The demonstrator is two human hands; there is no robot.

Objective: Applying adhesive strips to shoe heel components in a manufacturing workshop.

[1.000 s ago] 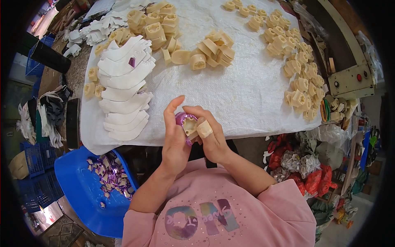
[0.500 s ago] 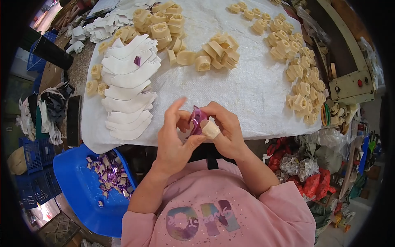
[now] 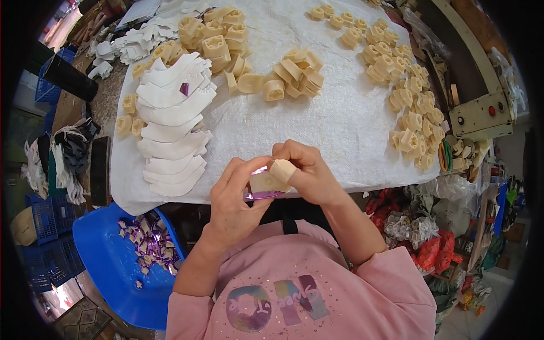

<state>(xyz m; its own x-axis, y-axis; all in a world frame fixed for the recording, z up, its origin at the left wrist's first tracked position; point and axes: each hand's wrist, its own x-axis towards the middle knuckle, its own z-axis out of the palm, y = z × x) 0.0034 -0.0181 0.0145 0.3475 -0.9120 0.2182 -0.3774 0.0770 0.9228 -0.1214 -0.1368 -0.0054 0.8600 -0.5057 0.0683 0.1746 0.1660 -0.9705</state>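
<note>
In front of my chest, both hands hold a small shiny purple piece with a beige face (image 3: 262,182). My left hand (image 3: 233,190) is closed on its left side, fingers above and thumb below. My right hand (image 3: 309,173) pinches at its right edge; a beige wrap (image 3: 282,170) covers that thumb's tip. What lies under the right fingertips is hidden. Overlapping white curved cut pieces (image 3: 173,133) lie on the table to the left, with a small purple piece (image 3: 184,89) on top.
A white woven sheet (image 3: 243,127) covers the table. Beige hollow moulded pieces lie in a far pile (image 3: 215,48), a middle heap (image 3: 297,73) and a right-hand row (image 3: 413,119). Below left, a blue basin (image 3: 99,266) contains many purple-and-beige pieces (image 3: 148,241). Plastic bags (image 3: 436,252) crowd the lower right.
The purple piece has turned so its beige face shows instead of its purple side. My left fingers, raised before, have curled down around it. My right thumb has shifted slightly up and left.
</note>
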